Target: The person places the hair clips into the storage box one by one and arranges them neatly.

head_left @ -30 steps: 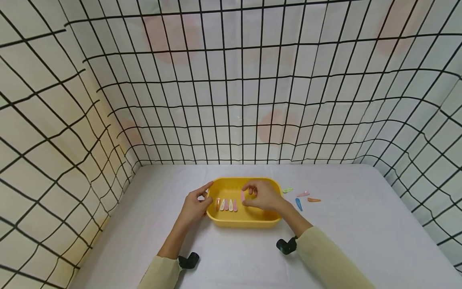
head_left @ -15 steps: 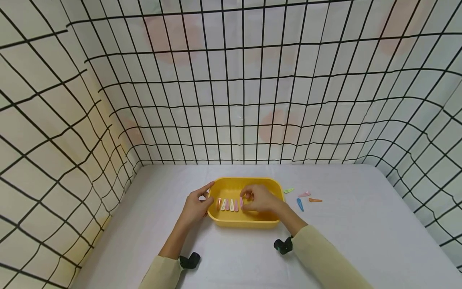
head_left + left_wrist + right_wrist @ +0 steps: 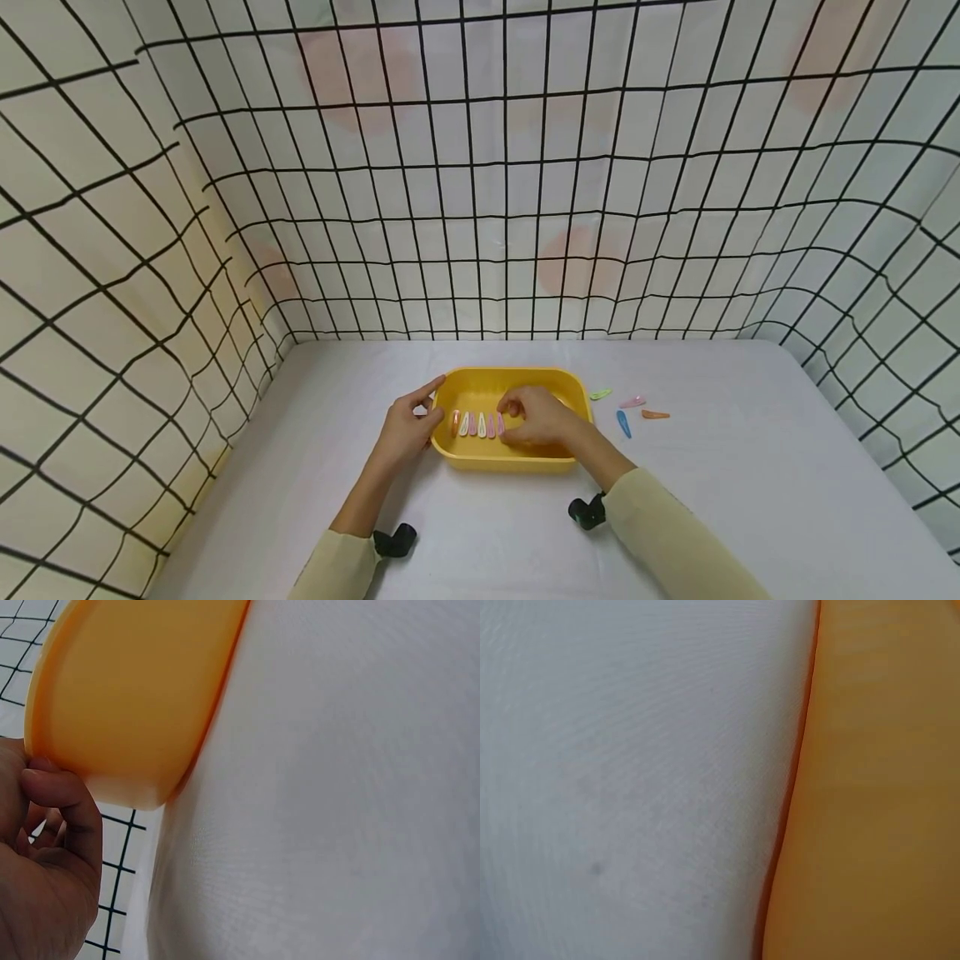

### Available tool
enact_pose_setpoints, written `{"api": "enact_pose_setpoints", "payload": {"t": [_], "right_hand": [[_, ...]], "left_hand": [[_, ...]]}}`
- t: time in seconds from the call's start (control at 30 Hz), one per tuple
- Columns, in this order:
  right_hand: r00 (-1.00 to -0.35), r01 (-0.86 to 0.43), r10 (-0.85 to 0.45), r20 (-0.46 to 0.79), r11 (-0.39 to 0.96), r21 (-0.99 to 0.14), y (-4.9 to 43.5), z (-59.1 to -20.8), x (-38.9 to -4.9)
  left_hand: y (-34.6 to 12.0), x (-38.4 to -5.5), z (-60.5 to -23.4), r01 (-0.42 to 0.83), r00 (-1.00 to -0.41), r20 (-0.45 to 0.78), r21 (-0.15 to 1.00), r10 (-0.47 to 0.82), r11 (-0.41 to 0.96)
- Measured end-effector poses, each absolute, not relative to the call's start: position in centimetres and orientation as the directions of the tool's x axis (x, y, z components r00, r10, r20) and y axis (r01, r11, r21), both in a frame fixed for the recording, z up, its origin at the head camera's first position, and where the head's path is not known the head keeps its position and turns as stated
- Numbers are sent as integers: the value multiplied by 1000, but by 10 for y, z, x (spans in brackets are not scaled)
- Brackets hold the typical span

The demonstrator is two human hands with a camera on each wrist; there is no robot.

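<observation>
A yellow plastic tray (image 3: 510, 466) stands on the white cloth, with snap hair clips lined up along its left half. The row starts with an orange clip (image 3: 455, 422), followed by white and pink ones standing side by side. My left hand (image 3: 403, 429) pinches the tray's left rim between thumb and fingers, as the left wrist view also shows. Inside the tray, my right hand (image 3: 546, 417) holds a pink hair clip (image 3: 500, 424) between thumb and fingertips at the row's right end. The right wrist view has only the tray's outer wall (image 3: 870, 787) and cloth.
Right of the tray lie several loose clips: a green one (image 3: 600, 394), a pink one (image 3: 633, 402), a blue one (image 3: 624, 423) and an orange one (image 3: 656, 415). Black wire grid panels (image 3: 517, 250) rise behind and on both sides of the table.
My right hand has moved slightly left and down, bringing the pink hair clip beside the last clip in the row. The left hand keeps its grip on the tray rim.
</observation>
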State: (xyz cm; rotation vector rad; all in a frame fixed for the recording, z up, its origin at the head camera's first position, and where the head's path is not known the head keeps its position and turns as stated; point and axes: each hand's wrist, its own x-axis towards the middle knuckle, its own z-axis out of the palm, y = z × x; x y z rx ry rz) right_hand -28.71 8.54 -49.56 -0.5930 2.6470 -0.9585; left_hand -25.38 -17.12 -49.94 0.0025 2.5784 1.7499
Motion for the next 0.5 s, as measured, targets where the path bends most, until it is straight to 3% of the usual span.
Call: {"api": "enact_pose_setpoints", "payload": {"t": [0.5], "right_hand": [[-867,-332,-491,-87,699,-633,87,-498,-288]], "left_hand": [[-172,-253,-498,-14,-999,-24,933,23,360]]}}
